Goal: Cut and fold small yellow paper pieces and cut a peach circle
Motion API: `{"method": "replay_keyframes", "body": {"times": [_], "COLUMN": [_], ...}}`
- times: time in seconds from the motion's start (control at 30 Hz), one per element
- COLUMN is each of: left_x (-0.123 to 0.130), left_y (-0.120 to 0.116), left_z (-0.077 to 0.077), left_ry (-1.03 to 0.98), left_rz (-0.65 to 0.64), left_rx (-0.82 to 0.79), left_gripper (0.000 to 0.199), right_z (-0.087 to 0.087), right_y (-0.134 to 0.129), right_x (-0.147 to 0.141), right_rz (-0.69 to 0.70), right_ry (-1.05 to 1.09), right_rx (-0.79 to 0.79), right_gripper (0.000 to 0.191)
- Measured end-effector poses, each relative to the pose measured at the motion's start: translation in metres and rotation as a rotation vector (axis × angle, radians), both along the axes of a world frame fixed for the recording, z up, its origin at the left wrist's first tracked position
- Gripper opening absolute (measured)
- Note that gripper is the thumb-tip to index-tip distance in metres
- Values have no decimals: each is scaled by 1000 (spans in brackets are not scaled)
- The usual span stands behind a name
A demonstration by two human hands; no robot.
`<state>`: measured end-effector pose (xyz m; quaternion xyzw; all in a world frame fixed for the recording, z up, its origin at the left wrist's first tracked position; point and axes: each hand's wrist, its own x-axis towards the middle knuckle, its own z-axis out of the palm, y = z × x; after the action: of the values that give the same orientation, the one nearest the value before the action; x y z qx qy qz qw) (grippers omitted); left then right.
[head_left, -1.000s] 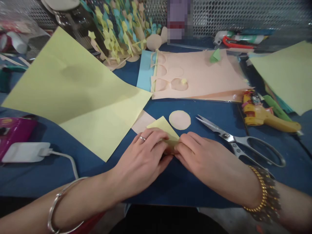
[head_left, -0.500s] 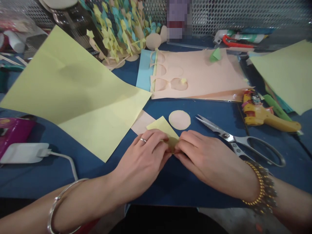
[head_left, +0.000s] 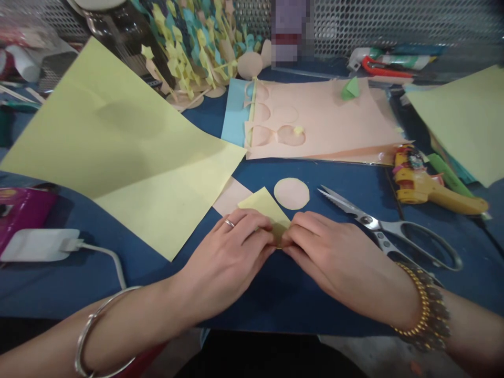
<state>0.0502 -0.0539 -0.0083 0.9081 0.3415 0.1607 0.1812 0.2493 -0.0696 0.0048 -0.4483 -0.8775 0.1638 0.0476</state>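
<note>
My left hand point(head_left: 240, 247) and my right hand point(head_left: 326, 257) meet above the blue table, fingers closed on the near edge of a small yellow paper point(head_left: 265, 205). The fingertips hide that edge. Under its far left side lies a pale pink paper piece point(head_left: 232, 197). Just beyond my right hand is a pale round paper disc point(head_left: 291, 193), flat on the table. To the right rest opened scissors point(head_left: 369, 220) with metal handles. A large yellow sheet point(head_left: 137, 142) covers the left side, one corner over the pink piece.
Pink sheets with cut-out circles point(head_left: 331, 118) lie at the back, a green folded paper point(head_left: 350, 89) on them. A yellow glue gun point(head_left: 433, 189) is at right. Paper-star stems point(head_left: 192, 52) and a dark jar point(head_left: 122, 42) stand behind. A white adapter point(head_left: 39, 245) sits left.
Both hands keep hold of the small yellow paper and have barely moved. The whole view has shifted very slightly.
</note>
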Motion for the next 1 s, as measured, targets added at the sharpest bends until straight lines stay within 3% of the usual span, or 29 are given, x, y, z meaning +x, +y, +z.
{"method": "replay_keyframes", "body": {"times": [0.2, 0.33, 0.6, 1.0], "left_x": [-6, -5, -2, -3], "left_y": [-2, -4, -6, -7], "left_z": [0, 1, 1, 1], "left_ry": [-5, 34, 34, 48], "left_rz": [-137, -179, -174, -127], "left_rx": [309, 430, 475, 458], "left_gripper": [17, 18, 14, 12], "right_z": [3, 4, 5, 4], "right_y": [2, 4, 6, 8], "right_x": [0, -1, 2, 10], "right_rz": [-44, -55, -82, -17], "right_ry": [42, 43, 92, 91], "right_rx": [-53, -99, -142, -161], "right_gripper": [17, 17, 13, 11]}}
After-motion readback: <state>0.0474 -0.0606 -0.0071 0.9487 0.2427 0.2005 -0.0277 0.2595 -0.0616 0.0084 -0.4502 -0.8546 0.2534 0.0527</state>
